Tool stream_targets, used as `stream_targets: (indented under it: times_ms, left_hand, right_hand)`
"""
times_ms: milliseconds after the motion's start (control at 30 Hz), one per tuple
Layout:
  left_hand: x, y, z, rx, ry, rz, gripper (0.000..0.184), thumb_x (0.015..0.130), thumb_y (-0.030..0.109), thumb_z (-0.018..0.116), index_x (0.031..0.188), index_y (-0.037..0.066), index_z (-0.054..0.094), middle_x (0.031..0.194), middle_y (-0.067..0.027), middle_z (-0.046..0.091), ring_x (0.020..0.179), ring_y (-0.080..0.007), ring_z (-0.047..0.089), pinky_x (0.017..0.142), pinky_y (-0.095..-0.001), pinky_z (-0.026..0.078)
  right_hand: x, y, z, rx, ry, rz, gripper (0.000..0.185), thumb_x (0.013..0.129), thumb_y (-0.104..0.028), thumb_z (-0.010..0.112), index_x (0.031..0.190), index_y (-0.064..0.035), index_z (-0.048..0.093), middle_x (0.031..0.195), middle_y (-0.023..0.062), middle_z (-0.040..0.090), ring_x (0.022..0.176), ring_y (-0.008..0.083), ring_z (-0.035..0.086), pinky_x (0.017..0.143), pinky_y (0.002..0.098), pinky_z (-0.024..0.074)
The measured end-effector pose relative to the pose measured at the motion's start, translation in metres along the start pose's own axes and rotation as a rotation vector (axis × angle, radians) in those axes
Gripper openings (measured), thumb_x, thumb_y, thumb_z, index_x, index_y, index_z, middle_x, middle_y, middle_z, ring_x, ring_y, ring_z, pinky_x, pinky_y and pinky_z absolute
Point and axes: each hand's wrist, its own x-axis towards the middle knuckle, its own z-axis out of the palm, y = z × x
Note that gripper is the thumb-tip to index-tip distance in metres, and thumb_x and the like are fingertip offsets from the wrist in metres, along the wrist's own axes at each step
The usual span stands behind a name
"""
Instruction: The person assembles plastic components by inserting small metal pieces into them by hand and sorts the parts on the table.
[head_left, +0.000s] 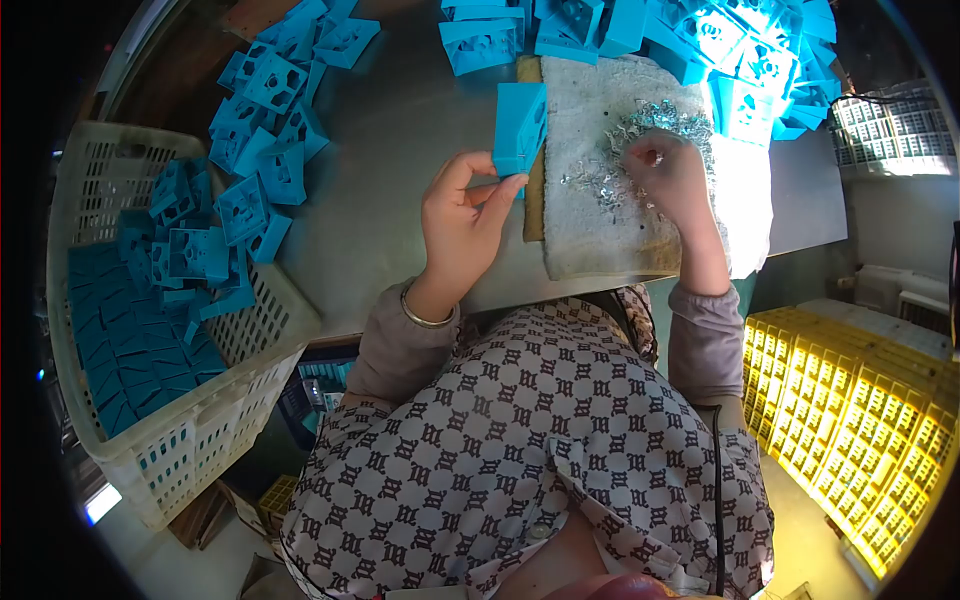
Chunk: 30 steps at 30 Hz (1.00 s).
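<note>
My left hand (467, 215) grips a blue plastic housing (518, 128) by its lower end, thumb and fingers pinched on it. The housing stands upright above the edge of a white cloth (590, 240). My right hand (668, 175) is over the cloth with its fingertips pinched together at a pile of small shiny metal pieces (660, 120). Whatever is between those fingertips is too small to make out. More loose metal pieces (600, 185) lie scattered just left of my right hand.
Blue housings lie heaped at the table's left (275, 85), far edge (480, 45) and brightly lit far right (745, 60). A white slatted crate (270, 310) of blue parts adjoins the left side. Yellow crates (850, 410) are stacked at lower right. The metal table (400, 120) lies between.
</note>
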Motion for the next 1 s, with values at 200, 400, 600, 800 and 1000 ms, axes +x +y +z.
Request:
stream_targets:
  times_ms: [200, 400, 600, 800, 1000]
  left_hand:
    - [-0.005, -0.005, 0.001, -0.059, -0.062, -0.03, 0.019, 0.095, -0.006, 0.069, 0.113, -0.007, 0.062, 0.108, -0.0076, 0.065, 0.101, -0.0129, 0.065, 0.09, -0.0284, 0.058]
    - [-0.003, -0.001, 0.01, -0.023, -0.054, -0.028, 0.013, 0.094, -0.002, 0.071, 0.103, -0.006, 0.063, 0.099, -0.0068, 0.065, 0.092, -0.0123, 0.068, 0.082, -0.0274, 0.062]
    - [-0.005, 0.002, 0.016, -0.095, -0.059, -0.025, 0.014, 0.094, -0.002, 0.071, 0.104, -0.006, 0.063, 0.099, -0.0073, 0.067, 0.092, -0.0124, 0.068, 0.083, -0.0278, 0.061]
    - [-0.011, -0.001, 0.016, -0.067, -0.136, -0.04, 0.019, 0.095, -0.005, 0.069, 0.112, -0.007, 0.062, 0.108, -0.0078, 0.066, 0.1, -0.0128, 0.066, 0.091, -0.0265, 0.057]
    - [-0.012, 0.009, 0.027, -0.142, -0.095, -0.056, 0.014, 0.094, -0.004, 0.07, 0.104, -0.006, 0.062, 0.101, -0.0077, 0.067, 0.093, -0.0122, 0.068, 0.082, -0.0276, 0.061]
  right_hand:
    - [-0.031, -0.005, -0.026, 0.013, -0.233, 0.04, 0.008, 0.078, -0.005, 0.072, 0.082, 0.0015, 0.074, 0.078, 0.0124, 0.068, 0.072, 0.0231, 0.067, 0.068, 0.0334, 0.0522]
    - [-0.05, -0.008, -0.028, -0.084, -0.251, -0.004, 0.009, 0.081, -0.004, 0.071, 0.088, 0.0017, 0.074, 0.086, 0.0142, 0.067, 0.077, 0.0303, 0.068, 0.071, 0.0382, 0.0533]
    - [-0.054, -0.01, -0.032, -0.154, -0.18, -0.018, 0.009, 0.081, -0.003, 0.071, 0.088, 0.0017, 0.074, 0.084, 0.0136, 0.067, 0.075, 0.0308, 0.068, 0.068, 0.0383, 0.0535]
    - [-0.063, -0.022, -0.014, -0.363, -0.107, -0.057, 0.009, 0.077, -0.008, 0.07, 0.071, -0.0025, 0.07, 0.078, 0.0121, 0.064, 0.077, 0.0304, 0.067, 0.079, 0.042, 0.0527]
    - [-0.069, -0.021, -0.001, -0.531, 0.014, -0.248, 0.009, 0.076, -0.008, 0.07, 0.072, -0.0012, 0.067, 0.08, 0.0103, 0.065, 0.076, 0.029, 0.066, 0.078, 0.041, 0.0508]
